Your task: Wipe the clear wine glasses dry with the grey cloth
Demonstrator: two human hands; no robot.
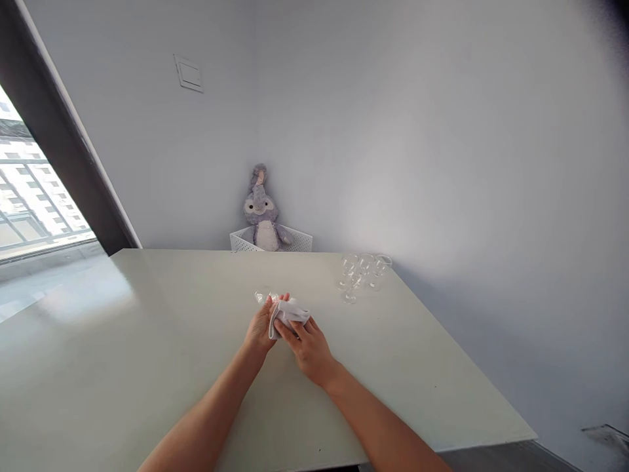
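Note:
A folded white cloth (291,313) is held between my two hands above the middle of the table. My left hand (259,326) closes around its left side, with the thumb up along the edge. From the right, the fingers of my right hand (312,349) press on the cloth's near side and lower folds. Just beyond my left fingertips shows a clear, shiny piece (263,297), like glass; whether it lies on the table or is held with the cloth I cannot tell. Anything inside the cloth is hidden.
Several clear stemmed glasses (349,282) stand grouped near the table's far right corner. Behind the far edge of the pale table (162,354), a purple plush toy (266,223) sits in a white perforated basket (299,240). Walls meet behind it; a window is at left.

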